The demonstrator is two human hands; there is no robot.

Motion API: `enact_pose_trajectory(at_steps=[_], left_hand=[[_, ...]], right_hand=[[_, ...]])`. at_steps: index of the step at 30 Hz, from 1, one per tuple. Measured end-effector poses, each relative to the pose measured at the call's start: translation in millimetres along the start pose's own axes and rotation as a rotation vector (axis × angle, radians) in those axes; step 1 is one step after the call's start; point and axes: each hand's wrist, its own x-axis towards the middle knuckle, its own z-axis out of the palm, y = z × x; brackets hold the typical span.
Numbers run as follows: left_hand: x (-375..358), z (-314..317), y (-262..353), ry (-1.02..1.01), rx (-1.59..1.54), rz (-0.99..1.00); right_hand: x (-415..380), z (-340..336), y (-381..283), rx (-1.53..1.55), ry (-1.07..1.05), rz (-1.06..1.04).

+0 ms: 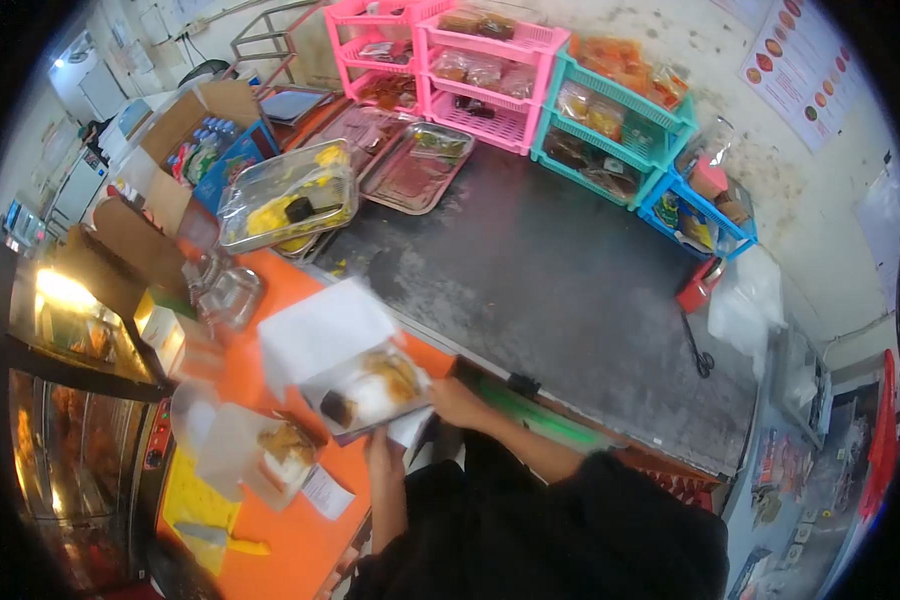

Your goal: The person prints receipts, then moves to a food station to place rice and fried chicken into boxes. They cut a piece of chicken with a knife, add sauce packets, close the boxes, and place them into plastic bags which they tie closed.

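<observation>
A white takeaway box [328, 328] with its lid raised is held low over the orange counter. Inside lie white rice [375, 395], a browned piece of food [398, 372] and a dark lump [337, 407]. My left hand [382, 460] grips the box's near edge; its fingers are partly hidden underneath. At the right side, my right hand [457, 402] is closed on the box's edge. Left of the box, a clear plastic container [260, 488] with an open lid holds rice and fried food. Beside that container lies a white paper slip [327, 492].
On a yellow cutting board [192, 490] lies a knife [205, 532]. A metal tray [345, 215] with yellow food stands behind the box. Scissors [704, 362] rest on the dark tabletop [560, 300], with pink racks [495, 88] and teal racks [610, 140] along the wall. A lit food cabinet [75, 430] stands left.
</observation>
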Motion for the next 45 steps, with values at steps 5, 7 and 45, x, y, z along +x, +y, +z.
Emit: enact_pose_trajectory(at_steps=[5,7,45], left_hand=[[-9,82,-89,-0.396,0.288,-0.163],[1,128,-143,-0.496,0.424,-0.454],[-38,-65,58,-0.126,0.377,0.010]], right_hand=[[-136,-48,83,-0.103,0.415,0.304],[-189,-81,122,-0.129,0.534,0.529],[-22,48,-59,0.078,0.117,0.171]])
